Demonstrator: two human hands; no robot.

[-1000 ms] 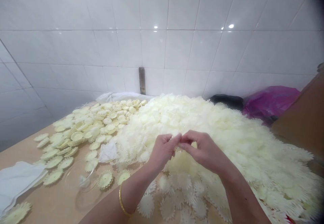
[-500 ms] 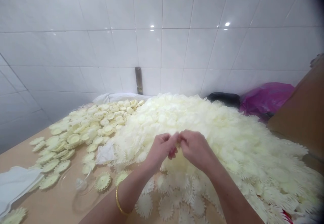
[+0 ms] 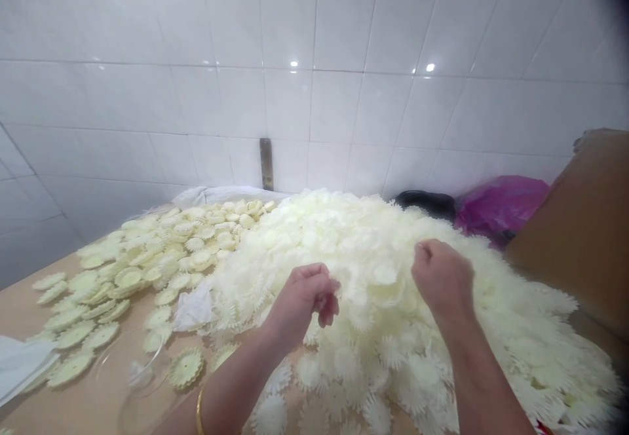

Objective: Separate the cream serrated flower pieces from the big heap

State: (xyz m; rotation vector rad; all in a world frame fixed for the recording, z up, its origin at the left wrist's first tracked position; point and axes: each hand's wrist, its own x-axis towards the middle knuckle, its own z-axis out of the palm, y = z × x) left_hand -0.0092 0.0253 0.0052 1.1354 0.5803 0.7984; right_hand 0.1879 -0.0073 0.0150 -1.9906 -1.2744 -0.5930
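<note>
Far left: yellowish scalloped discs (image 3: 130,278) clustered on tabletop (image 3: 98,409), well apart from hands. White scrap (image 3: 193,305) between cluster and pile. Gold bracelet (image 3: 199,412) on left forearm. Left hand (image 3: 304,297) above near left part of pile, fingers curled, thumb against forefinger; cannot tell if anything pinched. Pale fringed pile (image 3: 363,225) spreads beneath, between and beyond both hands. Right hand (image 3: 445,278) apart from left, closed like fist, back upward; contents hidden. Purple bag (image 3: 496,206) beyond, against wall.
</note>
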